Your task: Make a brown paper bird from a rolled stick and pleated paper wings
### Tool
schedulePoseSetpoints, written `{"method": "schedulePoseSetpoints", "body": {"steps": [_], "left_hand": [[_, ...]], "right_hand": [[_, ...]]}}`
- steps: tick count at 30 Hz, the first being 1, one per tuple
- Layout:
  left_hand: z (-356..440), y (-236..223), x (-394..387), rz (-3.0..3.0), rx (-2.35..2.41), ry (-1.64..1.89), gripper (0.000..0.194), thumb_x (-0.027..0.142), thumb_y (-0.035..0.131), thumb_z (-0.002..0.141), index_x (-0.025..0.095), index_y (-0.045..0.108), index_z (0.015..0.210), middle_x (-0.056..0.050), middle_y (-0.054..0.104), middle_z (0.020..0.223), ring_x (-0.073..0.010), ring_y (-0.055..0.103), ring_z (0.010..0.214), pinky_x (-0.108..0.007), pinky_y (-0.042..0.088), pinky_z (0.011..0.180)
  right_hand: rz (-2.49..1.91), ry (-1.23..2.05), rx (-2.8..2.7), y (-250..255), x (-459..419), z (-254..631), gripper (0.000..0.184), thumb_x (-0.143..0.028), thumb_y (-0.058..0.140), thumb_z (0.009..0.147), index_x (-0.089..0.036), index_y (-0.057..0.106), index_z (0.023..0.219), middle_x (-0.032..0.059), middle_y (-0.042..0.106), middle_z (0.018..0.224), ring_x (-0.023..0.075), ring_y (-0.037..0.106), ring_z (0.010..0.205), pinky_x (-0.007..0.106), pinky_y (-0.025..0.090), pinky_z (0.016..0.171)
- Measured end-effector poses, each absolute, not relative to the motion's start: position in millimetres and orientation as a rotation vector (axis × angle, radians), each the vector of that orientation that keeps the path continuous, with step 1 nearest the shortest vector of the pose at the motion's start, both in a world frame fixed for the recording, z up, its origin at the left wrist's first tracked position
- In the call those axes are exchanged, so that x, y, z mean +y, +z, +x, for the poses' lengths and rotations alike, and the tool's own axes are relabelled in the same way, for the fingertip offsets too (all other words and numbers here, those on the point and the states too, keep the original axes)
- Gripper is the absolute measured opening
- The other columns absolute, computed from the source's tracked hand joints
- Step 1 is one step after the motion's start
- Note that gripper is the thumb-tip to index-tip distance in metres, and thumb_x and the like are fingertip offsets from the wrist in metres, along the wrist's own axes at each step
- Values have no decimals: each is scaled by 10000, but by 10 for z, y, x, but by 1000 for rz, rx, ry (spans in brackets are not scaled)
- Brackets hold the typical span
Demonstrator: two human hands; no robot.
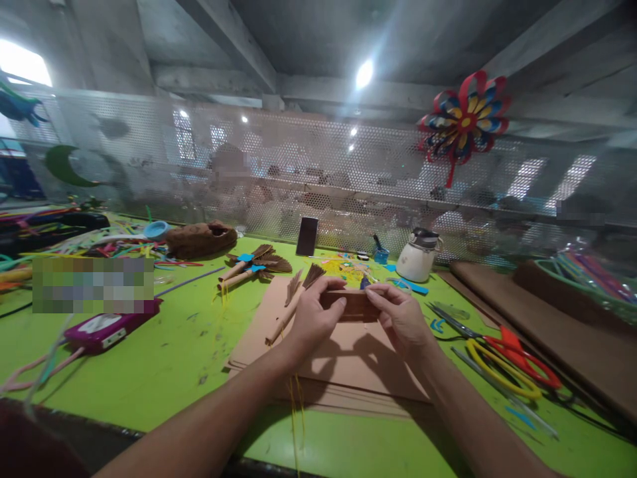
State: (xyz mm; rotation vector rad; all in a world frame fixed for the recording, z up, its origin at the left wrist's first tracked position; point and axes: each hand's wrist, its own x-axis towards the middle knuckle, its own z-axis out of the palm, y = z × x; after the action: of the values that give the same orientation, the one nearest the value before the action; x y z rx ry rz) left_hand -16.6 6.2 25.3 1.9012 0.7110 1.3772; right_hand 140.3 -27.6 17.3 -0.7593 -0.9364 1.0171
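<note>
Between both hands a strip of brown paper (354,307) is held above a stack of tan cardboard sheets (348,372). My left hand (318,312) pinches its left end, and my right hand (401,318) pinches the right end. Just left of my left hand, a rolled paper tube with a fringed brown end (288,313) lies on the stack. Yellow threads (294,405) trail from the stack over the front of the table. Farther back, brown fan-shaped paper pieces on tubes (251,265) carry blue bands.
Scissors with red handles (522,358) and a yellow ring (502,372) lie to the right. A white jug (418,257), a phone (307,236) and paper scraps (348,267) stand or lie at the back. A purple power strip (107,330) sits left. Behind rises a perforated metal screen (298,159).
</note>
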Motion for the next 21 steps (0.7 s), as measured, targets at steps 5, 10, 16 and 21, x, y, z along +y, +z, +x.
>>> {"method": "schedulePoseSetpoints", "body": {"steps": [5, 10, 16, 21], "left_hand": [[-169, 261, 51, 1899, 724, 1371, 219, 134, 543, 728, 140, 594, 941, -57, 643, 924, -165, 598, 870, -271, 466, 796], [-180, 272, 33, 1899, 738, 1346, 192, 191, 554, 754, 138, 605, 931, -56, 647, 920, -165, 594, 863, -262, 454, 790], [-175, 279, 65, 1877, 797, 1266, 258, 323, 464, 832, 135, 640, 827, -49, 644, 806, -165, 573, 775, -260, 436, 704], [-147, 324, 47, 1895, 866, 1035, 192, 246, 527, 752, 148, 589, 600, 5, 550, 574, -130, 513, 583, -239, 386, 563]], "right_hand": [[-784, 1005, -936, 163, -275, 1407, 157, -254, 777, 591, -181, 692, 701, -2, 680, 690, 130, 584, 662, 276, 459, 675], [-823, 987, -942, 156, -267, 1412, 177, -273, 779, 580, -183, 684, 698, 2, 671, 691, 142, 581, 665, 285, 455, 669], [-879, 1023, -954, 148, -274, 1438, 229, -297, 789, 565, -180, 677, 726, 0, 658, 663, 143, 583, 623, 289, 458, 617], [-993, 995, -983, 152, -282, 1485, 333, -327, 795, 555, -169, 661, 816, -13, 634, 647, 127, 557, 576, 252, 425, 546]]}}
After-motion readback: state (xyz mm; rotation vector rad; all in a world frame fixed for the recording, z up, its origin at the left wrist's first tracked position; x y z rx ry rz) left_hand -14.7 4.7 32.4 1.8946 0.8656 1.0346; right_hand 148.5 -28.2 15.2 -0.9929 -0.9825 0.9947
